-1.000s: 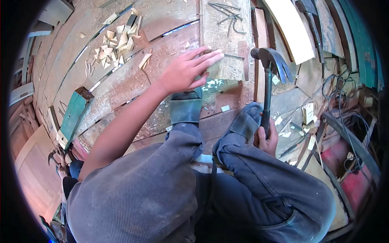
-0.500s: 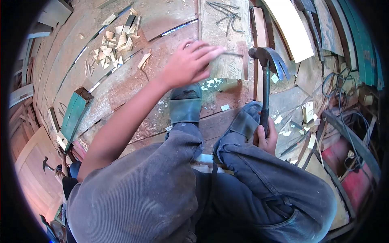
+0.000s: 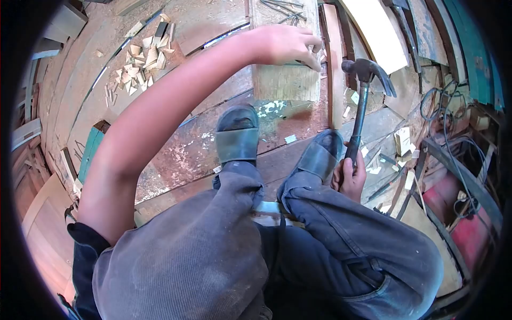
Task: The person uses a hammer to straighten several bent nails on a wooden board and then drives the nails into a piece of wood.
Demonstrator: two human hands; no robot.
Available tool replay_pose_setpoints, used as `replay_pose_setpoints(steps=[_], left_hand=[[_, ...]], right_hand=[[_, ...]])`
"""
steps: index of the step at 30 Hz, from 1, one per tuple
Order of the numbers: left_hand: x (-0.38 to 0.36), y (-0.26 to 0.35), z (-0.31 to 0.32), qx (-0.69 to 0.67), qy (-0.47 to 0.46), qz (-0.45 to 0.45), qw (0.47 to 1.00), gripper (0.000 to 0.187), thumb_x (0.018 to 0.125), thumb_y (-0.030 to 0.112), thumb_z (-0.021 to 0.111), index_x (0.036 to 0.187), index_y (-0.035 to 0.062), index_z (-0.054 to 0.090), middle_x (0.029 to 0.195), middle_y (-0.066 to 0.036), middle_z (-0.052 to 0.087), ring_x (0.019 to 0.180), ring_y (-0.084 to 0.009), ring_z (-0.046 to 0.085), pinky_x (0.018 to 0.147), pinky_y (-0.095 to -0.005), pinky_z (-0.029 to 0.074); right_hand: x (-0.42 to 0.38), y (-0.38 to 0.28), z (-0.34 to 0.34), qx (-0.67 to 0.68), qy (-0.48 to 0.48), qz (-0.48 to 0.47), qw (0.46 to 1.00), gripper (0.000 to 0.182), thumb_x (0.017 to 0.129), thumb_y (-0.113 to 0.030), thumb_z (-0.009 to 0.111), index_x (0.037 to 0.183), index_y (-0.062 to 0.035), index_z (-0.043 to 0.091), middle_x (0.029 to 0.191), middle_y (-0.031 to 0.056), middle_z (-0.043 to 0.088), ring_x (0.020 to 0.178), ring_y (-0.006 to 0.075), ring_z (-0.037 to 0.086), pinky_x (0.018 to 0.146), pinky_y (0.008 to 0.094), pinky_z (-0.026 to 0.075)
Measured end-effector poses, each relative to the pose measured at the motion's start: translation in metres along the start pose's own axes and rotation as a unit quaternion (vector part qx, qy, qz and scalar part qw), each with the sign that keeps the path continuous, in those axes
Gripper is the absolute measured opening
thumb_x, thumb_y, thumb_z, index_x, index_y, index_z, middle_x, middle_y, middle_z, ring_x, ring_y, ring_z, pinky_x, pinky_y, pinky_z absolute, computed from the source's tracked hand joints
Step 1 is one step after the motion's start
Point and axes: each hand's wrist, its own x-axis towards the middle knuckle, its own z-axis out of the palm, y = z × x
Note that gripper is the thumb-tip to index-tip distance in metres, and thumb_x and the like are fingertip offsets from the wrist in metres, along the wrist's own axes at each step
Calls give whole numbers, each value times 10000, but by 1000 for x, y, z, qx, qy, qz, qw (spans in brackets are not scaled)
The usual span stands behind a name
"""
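Observation:
My right hand (image 3: 349,178) is wrapped around the lower handle of a claw hammer (image 3: 360,101). The hammer is held upright in view, its dark head at the top and the claw pointing right. My left hand (image 3: 293,45) reaches across to the right part of a pale board (image 3: 285,85). Its fingers are bent, and the lower fingertips close on the right end of a nail (image 3: 296,64) lying on the board; that end of the nail is hidden. Several more long nails (image 3: 282,8) lie loose at the board's far end, partly behind my left hand.
Wood offcuts (image 3: 144,61) are heaped on the plank floor at the upper left. Upright timbers and a pale plank (image 3: 376,32) lie right of the board. A tangle of cable (image 3: 445,106) and scraps fill the right side. My sandalled feet (image 3: 237,133) stand before the board.
My left hand has moved right and away from me, onto the nail at the board's right part. The hammer has shifted slightly right and tilted, still in my right hand. The view has shifted slightly.

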Motion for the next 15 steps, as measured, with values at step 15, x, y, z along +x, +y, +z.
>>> replay_pose_setpoints(steps=[15], left_hand=[[-41,-13,-10,45,78,-63,994,400,717,40,773,1092,151,689,1115,-51,624,1010,-287,631,865,-397,543]], right_hand=[[6,-5,-5,41,6,-25,999,449,1092,-317,484,1431,-29,420,584,-18,433,422,43,390,402,207,303]])
